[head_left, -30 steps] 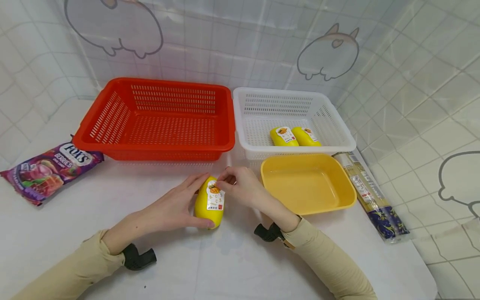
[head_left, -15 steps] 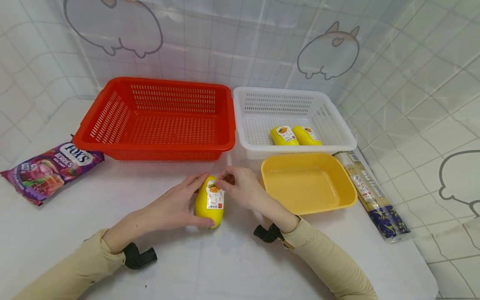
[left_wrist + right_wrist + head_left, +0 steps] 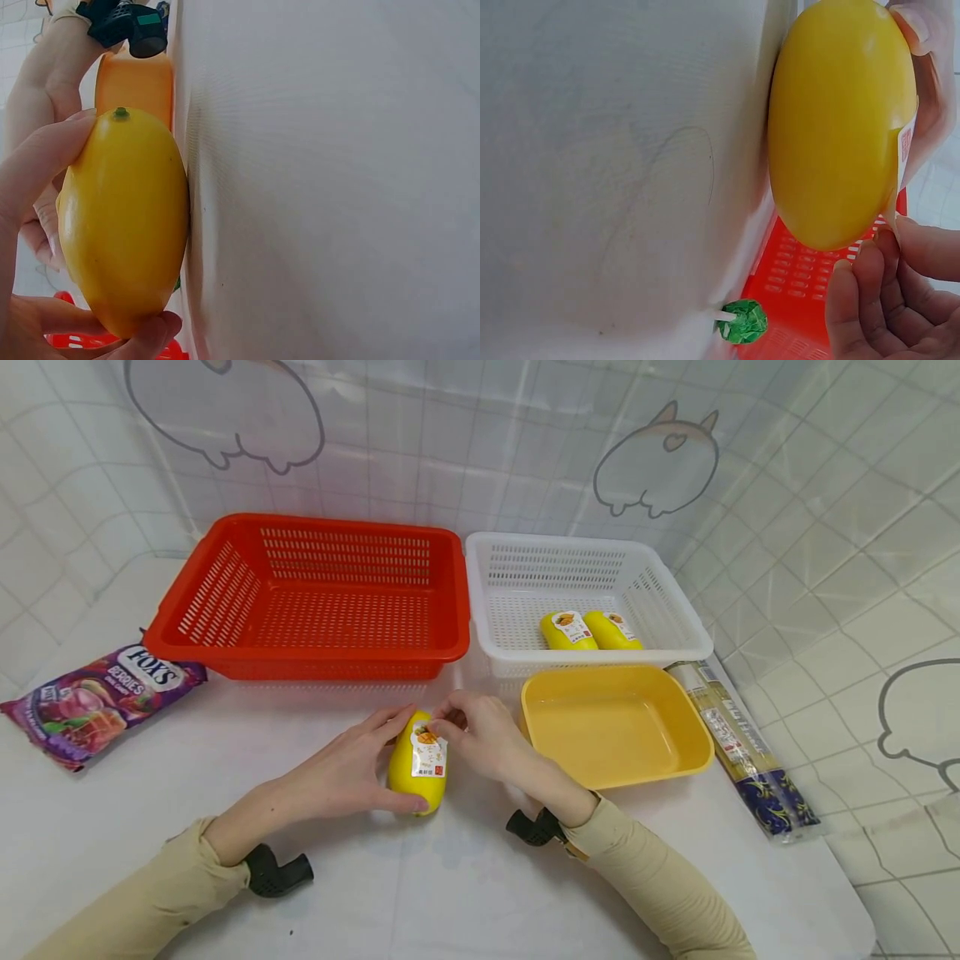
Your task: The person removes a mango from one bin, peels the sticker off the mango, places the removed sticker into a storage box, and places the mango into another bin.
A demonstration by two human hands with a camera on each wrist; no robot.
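A smooth yellow mango point(image 3: 401, 772) with a white label point(image 3: 430, 753) lies on the table, its long side pointing away from me. My left hand point(image 3: 337, 777) grips it from the left, thumb at the near end and fingers at the far end. With thumb and forefinger, my right hand point(image 3: 483, 739) pinches the label's upper right edge. The right wrist view shows that label point(image 3: 905, 146) standing partly off the mango point(image 3: 840, 127) at the pinched end. In the left wrist view the mango point(image 3: 127, 217) hides most of the right fingers.
Behind the hands stand a red basket point(image 3: 307, 656) and a white basket point(image 3: 592, 657) holding two labelled mangoes point(image 3: 570, 631). A yellow tub point(image 3: 607, 735) is by my right wrist. A candy bag point(image 3: 105, 697), long packets point(image 3: 742, 752) and a green-wrapped lollipop point(image 3: 744, 322) lie around.
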